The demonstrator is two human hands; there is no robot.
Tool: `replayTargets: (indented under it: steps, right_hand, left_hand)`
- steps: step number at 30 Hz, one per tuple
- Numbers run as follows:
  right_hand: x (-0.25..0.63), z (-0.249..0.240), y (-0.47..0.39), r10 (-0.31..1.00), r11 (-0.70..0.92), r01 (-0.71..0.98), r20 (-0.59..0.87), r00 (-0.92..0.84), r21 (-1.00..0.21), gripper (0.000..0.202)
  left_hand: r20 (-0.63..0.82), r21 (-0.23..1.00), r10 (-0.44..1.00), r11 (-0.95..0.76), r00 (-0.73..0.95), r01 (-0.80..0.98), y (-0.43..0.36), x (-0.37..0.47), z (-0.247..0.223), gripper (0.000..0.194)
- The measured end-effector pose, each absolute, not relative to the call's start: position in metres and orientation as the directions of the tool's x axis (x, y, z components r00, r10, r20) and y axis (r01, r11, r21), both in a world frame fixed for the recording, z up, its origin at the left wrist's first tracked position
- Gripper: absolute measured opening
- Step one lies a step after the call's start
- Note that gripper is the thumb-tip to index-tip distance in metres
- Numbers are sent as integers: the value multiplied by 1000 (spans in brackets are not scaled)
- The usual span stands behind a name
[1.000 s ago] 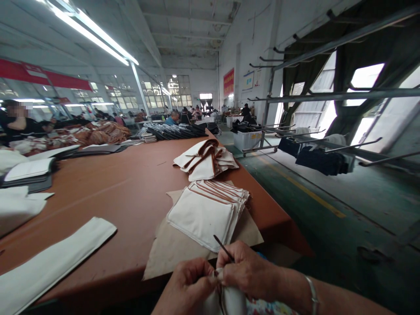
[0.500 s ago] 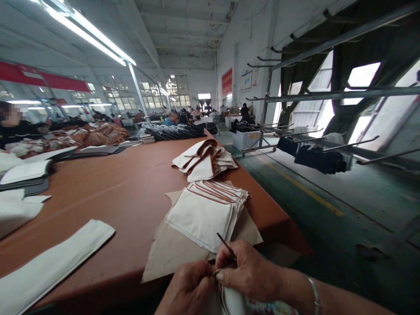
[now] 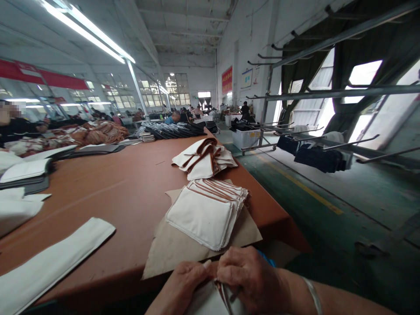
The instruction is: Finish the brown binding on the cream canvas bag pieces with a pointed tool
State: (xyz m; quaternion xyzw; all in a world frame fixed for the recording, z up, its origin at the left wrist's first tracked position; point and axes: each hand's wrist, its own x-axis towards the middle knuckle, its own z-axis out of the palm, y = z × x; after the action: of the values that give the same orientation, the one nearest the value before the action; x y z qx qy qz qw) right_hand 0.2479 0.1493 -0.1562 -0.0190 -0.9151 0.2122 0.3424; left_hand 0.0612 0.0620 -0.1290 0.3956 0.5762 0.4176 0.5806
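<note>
My left hand is closed, pinching the edge of a white cloth piece with brown edging at the bottom of the view, below the table edge. Close against it, my right hand is closed on the same piece near its seam, fingers curled down. A dark tip shows under the right fingers; most of it is hidden. Just beyond both hands lies a fanned stack of white, brown-edged cloth pieces on a sheet of brown paper.
A second pile of folded cloth pieces sits farther along the brown table. At left lie a long white strip and white and grey pieces. A metal rack stands to the right, beside a white bin.
The thin dark pointed tool that stuck up from my right hand no longer points upward. My right hand has turned, knuckles up. More of the white cloth shows between my hands.
</note>
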Motion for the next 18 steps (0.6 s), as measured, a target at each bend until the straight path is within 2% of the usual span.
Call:
replayTargets:
  steps: [3,6,8,9,11,12,14,16,18]
  right_hand:
    - [252,-155,151,111,958,-66,570,-814,-280,19]
    - [253,-158,153,9,988,-75,538,-843,-133,23]
    - [253,-160,153,-3,986,-91,524,-852,-141,23]
    - [252,-160,153,31,972,-98,533,-846,-212,23]
    - [252,-159,153,202,876,-99,545,-814,-473,22]
    - [253,-156,154,320,769,-91,504,-802,-632,25]
    - [254,-148,157,510,466,-39,305,-804,-884,39]
    - [255,-137,163,533,250,28,113,-838,-968,50]
    - [254,-127,169,478,221,61,54,-877,-973,52]
  left_hand:
    - [-430,895,899,436,81,-90,65,63,-139,56]
    - [-440,889,878,455,188,-45,68,58,-150,59]
    - [-417,908,892,417,176,40,68,55,-151,57]
    - [-396,918,906,387,151,89,68,55,-148,56]
    - [-310,940,944,287,115,183,64,57,-139,52]
    - [-257,947,960,228,111,227,62,58,-134,51]
    - [-172,946,976,126,131,299,59,59,-122,47]
    - [-109,928,985,53,131,370,58,60,-114,42]
    - [-74,899,989,10,129,439,58,60,-109,40]
